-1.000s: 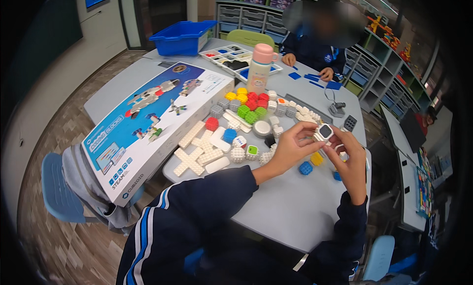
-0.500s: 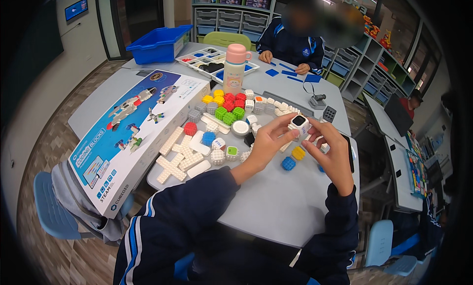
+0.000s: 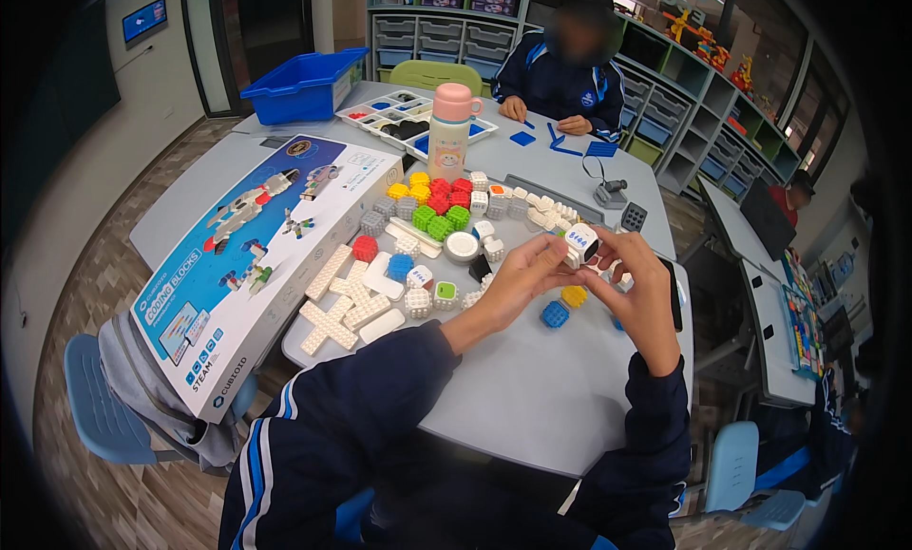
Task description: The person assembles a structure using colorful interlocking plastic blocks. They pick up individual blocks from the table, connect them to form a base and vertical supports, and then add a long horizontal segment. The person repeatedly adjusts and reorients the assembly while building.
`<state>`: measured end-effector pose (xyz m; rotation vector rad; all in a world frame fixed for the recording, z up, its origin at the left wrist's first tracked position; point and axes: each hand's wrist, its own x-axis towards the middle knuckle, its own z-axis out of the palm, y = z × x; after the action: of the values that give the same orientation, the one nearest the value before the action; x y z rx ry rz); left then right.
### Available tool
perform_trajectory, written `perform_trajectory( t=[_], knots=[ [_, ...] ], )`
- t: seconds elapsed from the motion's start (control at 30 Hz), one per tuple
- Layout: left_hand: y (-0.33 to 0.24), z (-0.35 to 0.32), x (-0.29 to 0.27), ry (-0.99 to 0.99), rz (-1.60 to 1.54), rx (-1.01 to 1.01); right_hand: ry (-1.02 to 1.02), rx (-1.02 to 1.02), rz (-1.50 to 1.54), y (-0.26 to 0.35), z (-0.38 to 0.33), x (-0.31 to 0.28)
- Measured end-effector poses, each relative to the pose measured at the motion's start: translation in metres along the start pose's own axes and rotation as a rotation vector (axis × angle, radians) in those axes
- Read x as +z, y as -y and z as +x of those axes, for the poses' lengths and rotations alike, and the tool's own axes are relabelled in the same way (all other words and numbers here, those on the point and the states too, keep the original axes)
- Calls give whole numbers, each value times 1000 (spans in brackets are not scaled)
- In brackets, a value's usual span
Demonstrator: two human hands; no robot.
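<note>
Between my two hands, above the table, is a white cube block (image 3: 580, 243) with blue handwriting on its upper face. My left hand (image 3: 522, 282) pinches it from the left, thumb and fingers closed. From the right, my right hand (image 3: 635, 286) grips the same cube with its fingertips. Below them, a yellow block (image 3: 574, 296) and a blue studded block (image 3: 555, 314) lie on the table. Left of my hands is a spread of studded cubes: green (image 3: 440, 227), red (image 3: 439, 203) and yellow (image 3: 419, 191), with white beams (image 3: 330, 328) nearer me.
A large block-set box (image 3: 275, 218) lies at the left. Behind the blocks stand a pink-lidded bottle (image 3: 448, 146), a sorting tray (image 3: 484, 129) and a blue bin (image 3: 302, 86). Across the table (image 3: 532, 398), a person (image 3: 560, 75) handles flat blue pieces (image 3: 567, 151).
The cube has turned in my fingers: its dark face no longer points up, and the handwritten face now does. Across the table, the person has shifted some blue pieces.
</note>
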<state>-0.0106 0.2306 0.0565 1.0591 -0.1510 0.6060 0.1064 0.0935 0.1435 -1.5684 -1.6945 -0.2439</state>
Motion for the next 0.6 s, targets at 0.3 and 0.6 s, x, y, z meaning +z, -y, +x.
perform_trajectory(
  t=[0.3, 0.6],
  knots=[
    [-3, 2, -2, 1, 242, 148, -112, 142, 76, -1, 2, 3],
    [0, 10, -34, -337, 336, 103, -185, 202, 122, 3, -2, 10]
  ],
)
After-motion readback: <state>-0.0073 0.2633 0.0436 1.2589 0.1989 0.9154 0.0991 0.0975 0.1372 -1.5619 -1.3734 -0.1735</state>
